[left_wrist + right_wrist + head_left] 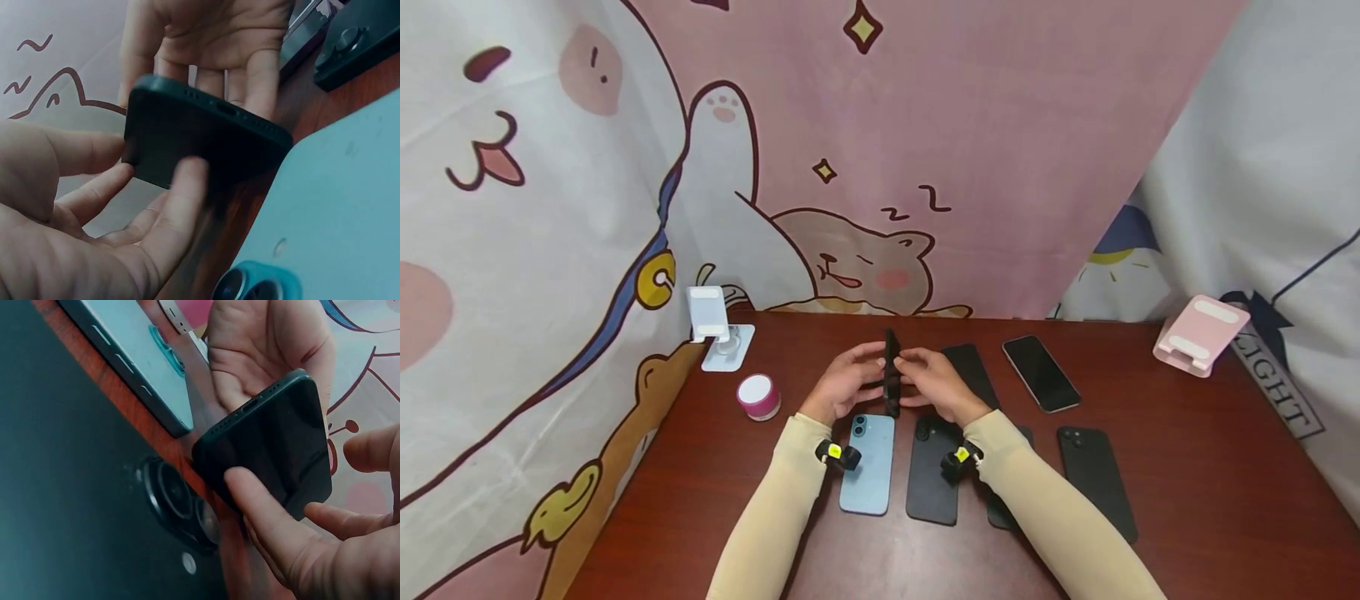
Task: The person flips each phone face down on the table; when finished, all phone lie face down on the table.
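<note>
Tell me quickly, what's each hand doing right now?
Left hand: closed, holding the black phone.
Right hand: closed, holding the same phone from the other side.

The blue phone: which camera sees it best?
The head view: nearly all of the blue phone shows. The left wrist view shows only part of its back, close up, with lenses; the right wrist view, part and a side with buttons.

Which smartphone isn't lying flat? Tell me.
The black smartphone between the left hand and right hand, edge-on in the head view; the others, like the light blue smartphone, lie flat.
</note>
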